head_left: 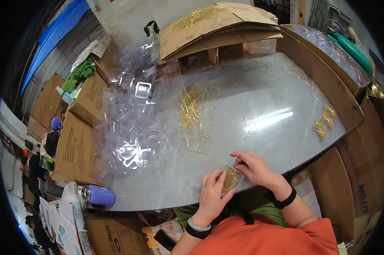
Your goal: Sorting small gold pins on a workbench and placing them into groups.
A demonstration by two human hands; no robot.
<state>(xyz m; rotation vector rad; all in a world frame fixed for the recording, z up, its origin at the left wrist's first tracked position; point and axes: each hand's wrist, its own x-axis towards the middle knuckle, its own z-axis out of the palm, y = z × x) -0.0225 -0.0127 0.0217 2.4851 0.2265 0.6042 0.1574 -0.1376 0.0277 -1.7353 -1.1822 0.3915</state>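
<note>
At the front edge of the table, a small clear plastic box (pixel 231 181) filled with gold wire hooks is between my two hands. My left hand (pixel 211 191) grips the box from its left side, fingers over the top and thumb along the near edge. My right hand (pixel 255 168) hovers at the box's upper right, index finger stretched out and fingertips apart, close to its rim. A few loose gold hooks (pixel 249 126) lie beyond my hands. Farther left is a bigger tangled pile of gold hooks (pixel 190 108).
Clear plastic boxes (pixel 132 114) are heaped on the table's left side. Two bundles of gold hooks (pixel 320 130) lie near the right edge. Flattened cardboard (pixel 217 29) covers the back, with a long cardboard box (pixel 328 80) along the right. A purple bottle (pixel 99 195) lies front left.
</note>
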